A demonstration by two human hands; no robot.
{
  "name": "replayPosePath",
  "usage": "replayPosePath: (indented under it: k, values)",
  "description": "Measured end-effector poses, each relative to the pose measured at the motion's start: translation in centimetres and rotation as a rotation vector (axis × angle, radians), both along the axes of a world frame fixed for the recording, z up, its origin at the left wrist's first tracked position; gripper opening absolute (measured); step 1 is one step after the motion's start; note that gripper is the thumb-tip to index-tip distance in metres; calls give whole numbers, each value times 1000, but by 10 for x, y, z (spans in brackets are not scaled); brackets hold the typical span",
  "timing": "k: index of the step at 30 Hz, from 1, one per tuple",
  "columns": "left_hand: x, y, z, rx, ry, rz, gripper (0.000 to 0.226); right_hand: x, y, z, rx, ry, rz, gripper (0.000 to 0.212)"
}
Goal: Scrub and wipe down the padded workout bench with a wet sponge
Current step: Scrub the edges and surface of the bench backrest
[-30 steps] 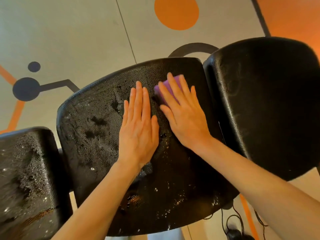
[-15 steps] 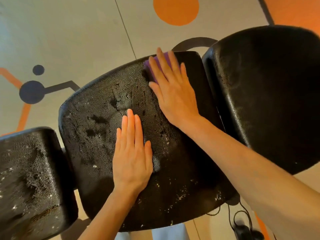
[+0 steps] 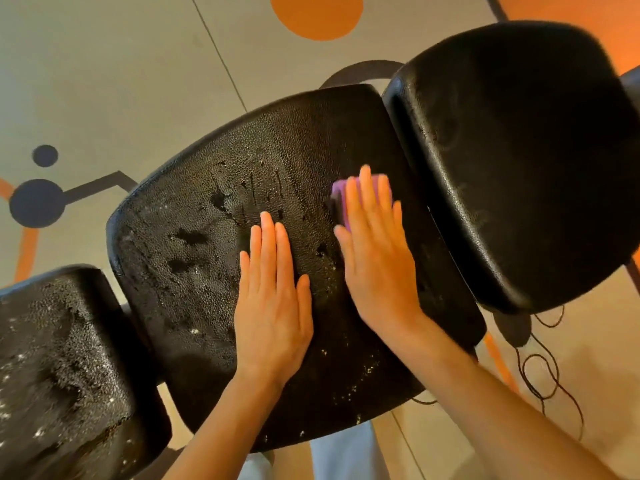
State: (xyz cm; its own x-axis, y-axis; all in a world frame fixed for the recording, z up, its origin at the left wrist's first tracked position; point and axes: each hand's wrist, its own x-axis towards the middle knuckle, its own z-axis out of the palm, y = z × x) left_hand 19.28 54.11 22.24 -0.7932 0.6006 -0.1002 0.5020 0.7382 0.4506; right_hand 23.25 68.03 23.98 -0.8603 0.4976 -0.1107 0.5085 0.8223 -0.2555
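Observation:
The black padded bench has three pads; the middle pad (image 3: 194, 271) is wet, with droplets and dark smears. My right hand (image 3: 377, 261) lies flat on a purple sponge (image 3: 337, 194), pressing it onto the middle pad near its right edge; only the sponge's far end shows past my fingers. My left hand (image 3: 273, 303) rests flat on the same pad, fingers together, holding nothing, just left of the right hand.
A drier black pad (image 3: 526, 161) sits to the right, and a wet pad (image 3: 55, 368) at the lower left. Below is a grey floor with orange and dark markings (image 3: 36, 202). Black cables (image 3: 547, 372) lie on the floor at the lower right.
My right hand has dragged the sponge from the pad's far edge back toward me and to the right. My left hand stays flat on the pad in about the same spot.

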Motion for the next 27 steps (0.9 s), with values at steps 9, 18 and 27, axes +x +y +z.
replayPosePath:
  k: [9, 18, 27]
  values:
    - [4, -3, -7, -50, 82, -61, 63, -3, 11, -11, 48, 41, -385, 57]
    - [5, -6, -8, -29, 86, -62, 62, 31, 5, -4, 36, -19, -480, 60]
    - [5, -5, -10, -13, 91, -71, 62, 63, -15, -4, 108, -82, -448, 55]
